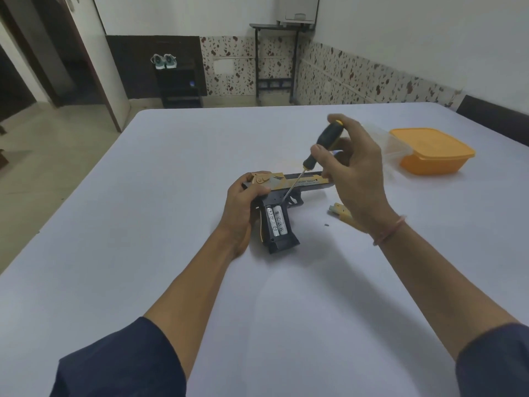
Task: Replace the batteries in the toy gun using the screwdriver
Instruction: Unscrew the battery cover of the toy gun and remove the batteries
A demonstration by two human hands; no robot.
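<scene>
Head view, sole cam. Toy gun lies flat on table, grip toward me and compartment side up. I judge that's so the cells are reachable and the body can't roll. Compartment is open: two batteries sit exposed in the grip. Gold piece, prob. the cover, lies just beside R wrist. Dark speck nearby is poss. the screw, too small to tell.

L hand curls round rear of slide/top of grip, pinning gun down. R hand pinches screwdriver handle w/ thumb + fingertips. Shaft tilts down-left, tip at frame just above the cells; whether it touches, can't tell. Orange container sits well apart, R side.
</scene>
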